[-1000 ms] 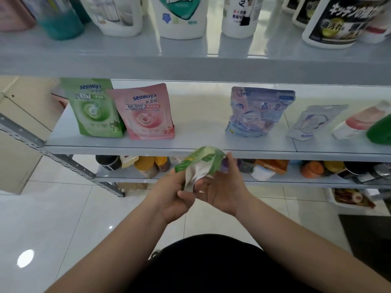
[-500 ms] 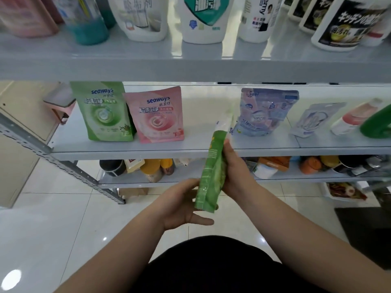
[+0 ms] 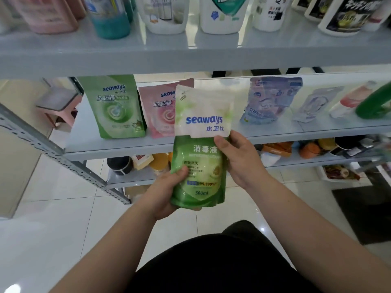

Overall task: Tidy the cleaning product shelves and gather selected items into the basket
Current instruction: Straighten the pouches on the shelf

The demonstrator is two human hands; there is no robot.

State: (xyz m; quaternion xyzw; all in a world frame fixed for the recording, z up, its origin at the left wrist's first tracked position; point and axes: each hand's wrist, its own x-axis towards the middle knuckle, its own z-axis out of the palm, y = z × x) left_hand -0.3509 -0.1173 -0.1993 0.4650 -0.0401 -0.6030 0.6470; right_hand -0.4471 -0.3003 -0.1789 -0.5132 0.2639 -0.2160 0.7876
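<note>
Seaways pouch (image 3: 200, 149) in left hand (image 3: 164, 194), right hand (image 3: 240, 160)

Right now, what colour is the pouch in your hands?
The pouch is white on top, green below; head view.

Perhaps a green bottle (image 3: 374, 102), edge-cut.

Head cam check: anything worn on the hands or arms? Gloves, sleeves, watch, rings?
Nothing visible. Left hand and right hand are ungloved, with no rings showing. Both forearms are bare right to the frame edge: no sleeves, watch or bands. The only clothing in view is a black garment on the torso.
</note>
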